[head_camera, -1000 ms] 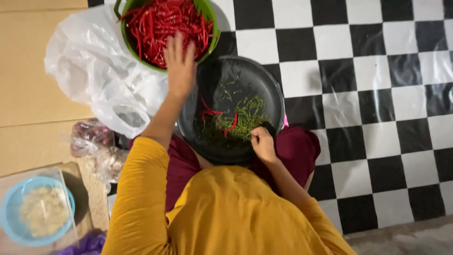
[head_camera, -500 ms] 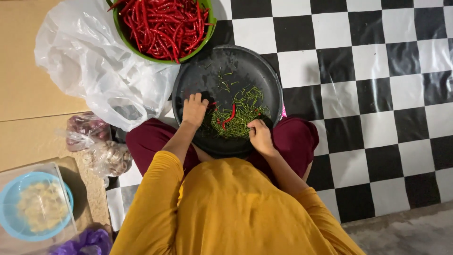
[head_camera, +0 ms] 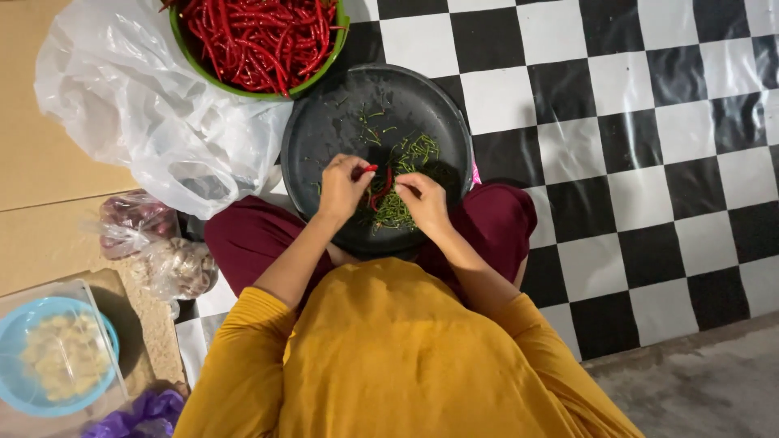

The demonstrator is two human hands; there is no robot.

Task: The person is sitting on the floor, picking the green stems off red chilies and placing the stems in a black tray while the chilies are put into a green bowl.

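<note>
A blue bowl [head_camera: 32, 381] sits near bagged onions [head_camera: 134, 221].

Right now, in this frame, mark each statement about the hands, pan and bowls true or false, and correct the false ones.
1. The left hand pinches a red chili over the dark round pan. True.
2. The green bowl of red chilies sits on the person's lap. False: it stands on the floor beyond the pan, against the clear plastic bag.
3. Green stems lie piled in the pan. True.
4. The right hand reaches into the green bowl. False: it is over the pan, beside the left hand.
5. The blue bowl holds red chilies. False: it holds pale pieces.
</note>
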